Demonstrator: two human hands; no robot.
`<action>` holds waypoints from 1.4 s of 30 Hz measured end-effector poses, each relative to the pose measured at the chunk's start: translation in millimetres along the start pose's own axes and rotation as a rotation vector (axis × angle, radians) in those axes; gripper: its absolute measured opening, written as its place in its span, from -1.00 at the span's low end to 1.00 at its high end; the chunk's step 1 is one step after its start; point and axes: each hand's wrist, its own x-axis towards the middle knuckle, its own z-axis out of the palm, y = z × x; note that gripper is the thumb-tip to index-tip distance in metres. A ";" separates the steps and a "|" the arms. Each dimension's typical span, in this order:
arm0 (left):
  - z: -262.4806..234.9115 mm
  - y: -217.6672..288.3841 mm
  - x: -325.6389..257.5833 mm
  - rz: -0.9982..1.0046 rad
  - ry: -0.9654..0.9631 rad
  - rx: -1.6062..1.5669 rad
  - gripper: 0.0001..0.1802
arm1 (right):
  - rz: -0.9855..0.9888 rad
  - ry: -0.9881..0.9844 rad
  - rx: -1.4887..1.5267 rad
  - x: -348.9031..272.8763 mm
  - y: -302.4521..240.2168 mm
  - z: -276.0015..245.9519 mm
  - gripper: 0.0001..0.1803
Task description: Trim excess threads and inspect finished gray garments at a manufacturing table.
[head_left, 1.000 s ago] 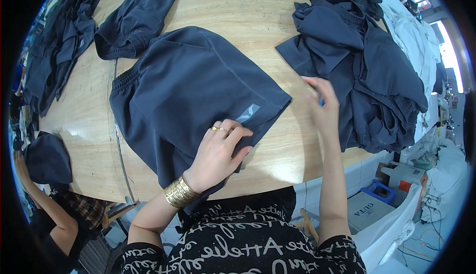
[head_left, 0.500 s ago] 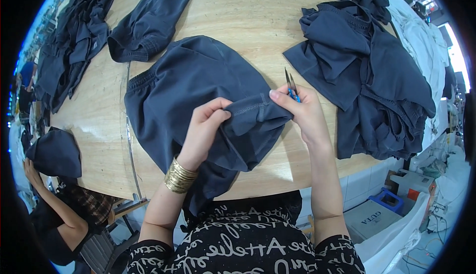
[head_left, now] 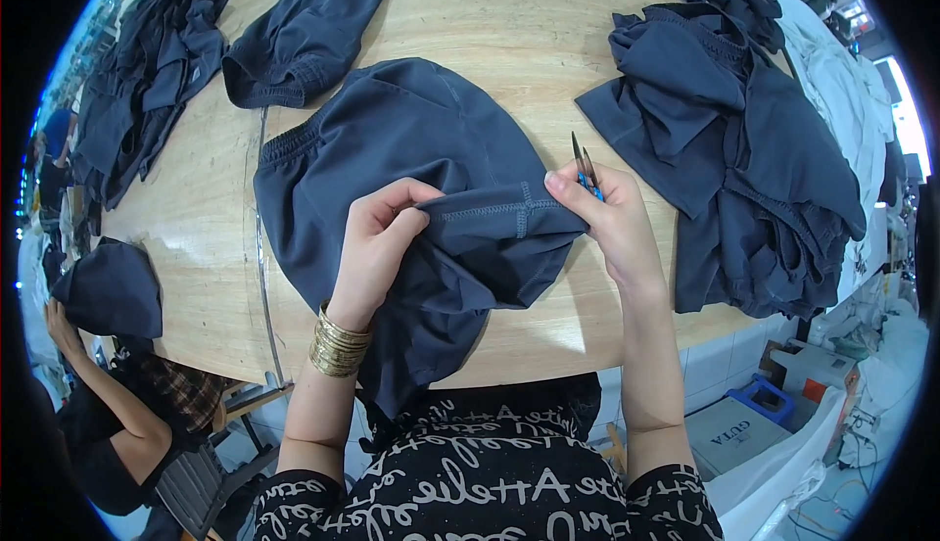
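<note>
Dark blue-grey shorts [head_left: 392, 140] with a gathered elastic waistband at the left lie spread on the table in front of me. My left hand [head_left: 377, 242] pinches the edge of a stitched hem between thumb and fingers. At the other end of that hem, my right hand [head_left: 607, 210] grips the cloth under its thumb. Small scissors [head_left: 585, 164] with blue handles are tucked in the same right hand, blades pointing up and away from me. The hem is stretched between both hands, its seam lines facing up. One part of the garment hangs over the near table edge.
A heap of similar dark garments [head_left: 734, 149] lies to the right, beside white cloth [head_left: 832, 81]. More dark garments [head_left: 304, 37] lie at the far left. Another person's arm [head_left: 103, 375] reaches to a dark cloth piece [head_left: 113, 286] at the left. A grey box [head_left: 734, 438] stands below the table at right.
My left hand has slid left along the hem, drawing it out longer and straighter. My right hand has shifted slightly right, still with the scissors.
</note>
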 end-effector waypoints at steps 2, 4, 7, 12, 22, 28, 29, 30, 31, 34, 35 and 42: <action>-0.7 -1.4 0.1 0.010 0.002 0.011 -0.79 | -0.009 0.004 -0.014 0.7 3.6 0.7 -0.81; -2.4 -2.2 -0.3 0.019 0.007 0.024 -0.79 | -0.018 0.006 -0.026 1.2 5.4 3.0 -0.85; -2.8 1.0 0.9 0.126 -0.031 0.239 -0.76 | -0.029 -0.033 -0.003 1.2 3.4 6.7 -0.87; 20.2 15.8 10.6 0.316 -0.176 0.438 -0.82 | -0.045 -0.180 -0.037 -3.7 -9.4 12.1 -0.77; 23.4 27.0 -3.0 -0.220 -0.264 -0.294 -0.76 | -0.657 0.189 -0.622 -33.0 -22.5 23.5 -0.68; 23.1 30.9 -5.9 -0.221 -0.285 -0.294 -0.76 | -0.746 0.076 -1.090 -50.5 -30.3 9.8 -0.62; 23.0 31.5 -6.4 -0.206 -0.292 -0.288 -0.76 | -0.791 0.073 -1.141 -50.6 -29.6 9.4 -0.64; 23.2 32.2 -7.1 -0.207 -0.293 -0.289 -0.76 | -0.836 0.069 -1.192 -50.7 -29.2 9.2 -0.65; 23.4 33.2 -8.0 -0.208 -0.292 -0.282 -0.76 | -0.835 0.070 -1.193 -50.6 -29.3 9.4 -0.65; 23.0 34.1 -9.3 -0.199 -0.298 -0.267 -0.75 | -0.878 0.081 -1.223 -50.1 -29.8 10.0 -0.68; 22.8 34.4 -9.5 -0.186 -0.304 -0.258 -0.75 | -0.888 0.075 -1.235 -50.2 -30.4 10.3 -0.69; 21.7 33.5 -9.7 -0.174 -0.305 -0.209 -0.74 | -0.865 0.057 -1.240 -51.8 -31.2 12.1 -0.70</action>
